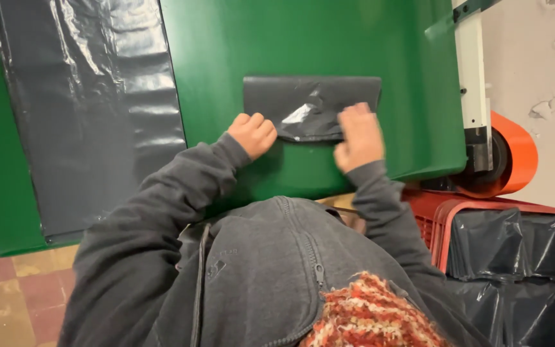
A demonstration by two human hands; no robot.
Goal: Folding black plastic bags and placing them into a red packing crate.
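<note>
Left hand: the left hand is curled into a loose fist near the counter's near edge, knuckles pressed on the left end of the folded black plastic bag; whether the fingers pinch the film I cannot tell.
Right hand: the right hand lies flat, fingers spread and released, pressing down on the bag's right part.
Bag: a flat folded rectangle, lying toward the near edge of the green counter, right of its middle, its lower left corner puckered.
Long sheet: a wide strip of black plastic film runs from the far edge to the near edge along the counter's left side, well apart from the hands.
Risk: the film looks slick on the smooth green top, so uneven pressure could let the fold slide or spring open; trapped air at the puckered corner could leave a crease.
Surface: glossy green, sloping toward the person, bare between the two plastics.
Room: an orange roller on a white bracket at the counter's right edge; a red crate of stacked black bags below; peeling pale wall; worn tiled floor.
</note>
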